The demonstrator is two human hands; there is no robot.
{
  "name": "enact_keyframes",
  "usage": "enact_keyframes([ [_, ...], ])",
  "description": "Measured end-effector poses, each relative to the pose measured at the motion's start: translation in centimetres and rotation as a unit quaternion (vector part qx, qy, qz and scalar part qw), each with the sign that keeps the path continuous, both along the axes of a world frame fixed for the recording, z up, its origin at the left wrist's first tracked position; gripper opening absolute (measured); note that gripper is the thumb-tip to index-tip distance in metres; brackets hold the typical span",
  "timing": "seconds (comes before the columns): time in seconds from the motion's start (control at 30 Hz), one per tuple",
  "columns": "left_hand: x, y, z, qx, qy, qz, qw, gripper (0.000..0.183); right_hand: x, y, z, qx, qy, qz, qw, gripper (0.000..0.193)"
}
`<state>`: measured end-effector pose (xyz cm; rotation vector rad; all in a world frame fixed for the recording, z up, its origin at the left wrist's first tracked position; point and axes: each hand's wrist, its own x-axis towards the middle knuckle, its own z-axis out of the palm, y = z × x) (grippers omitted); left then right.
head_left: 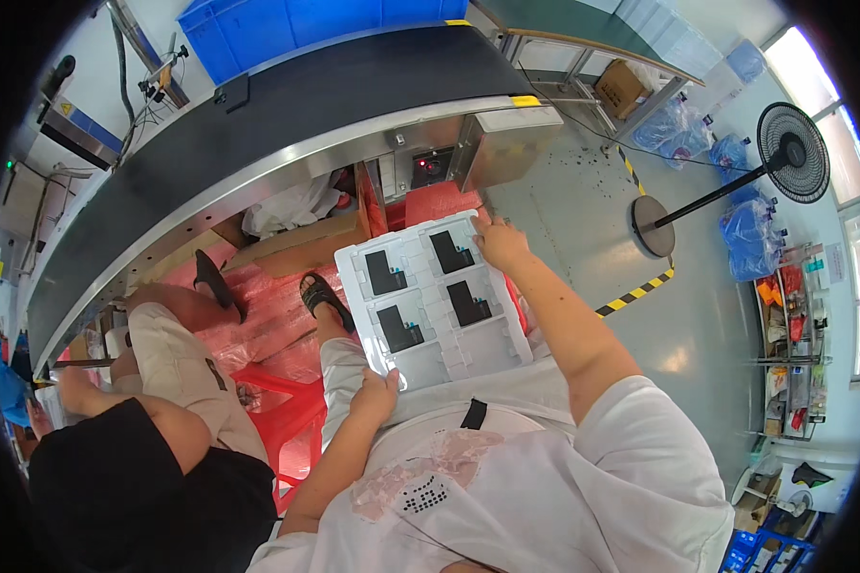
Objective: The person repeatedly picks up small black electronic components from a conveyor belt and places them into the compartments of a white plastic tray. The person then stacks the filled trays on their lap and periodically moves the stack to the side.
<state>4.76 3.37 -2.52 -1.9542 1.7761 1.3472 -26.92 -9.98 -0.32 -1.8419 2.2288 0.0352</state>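
A white moulded plastic tray [428, 286] rests over my lap, tilted a little. Several flat black rectangular parts, one of them a black part [469, 303] with a small tab at its corner, lie in its separate pockets. My left hand [375, 396] grips the near left edge, with the thumb on top. At the far right corner, my right hand [500, 243] is closed round the rim. The fingers under the tray are hidden on both sides.
Ahead runs a black conveyor belt [325, 105] with a metal frame and a control box [432, 166]. A blue bin [306, 33] stands behind it. At left sits a co-worker in a black shirt [153, 487]. A red stool [287, 406] and a black fan [791, 153] are nearby.
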Motion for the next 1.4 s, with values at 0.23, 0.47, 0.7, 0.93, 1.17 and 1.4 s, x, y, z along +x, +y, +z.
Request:
enact_keyframes([
  [0.23,0.3,0.5,-1.1,0.008,0.013,-0.009,1.0,0.064,1.5,-2.1,13.0,0.077,-0.239,0.173,0.952,0.016],
  [0.47,0.4,0.3,-0.8,-0.017,0.022,-0.026,0.999,0.062,6.6,-12.0,24.5,-0.362,-0.378,0.08,0.849,0.027],
  [0.7,0.8,0.5,-1.5,-0.031,0.026,-0.042,0.998,0.062,14.5,-20.7,19.4,-0.294,0.011,-0.021,0.955,0.06],
  [0.93,0.8,0.5,-1.2,-0.049,0.01,-0.065,0.997,0.066,14.6,-24.3,18.9,-0.344,0.025,-0.087,0.935,0.027],
  [1.17,0.8,0.6,-1.0,-0.048,0.026,-0.061,0.997,0.066,11.9,-19.1,21.3,-0.487,-0.301,0.024,0.819,0.015],
  [1.4,0.8,0.4,-0.4,-0.049,0.054,-0.025,0.997,0.07,12.5,-1.3,18.8,-0.148,-0.407,0.393,0.811,0.021],
])
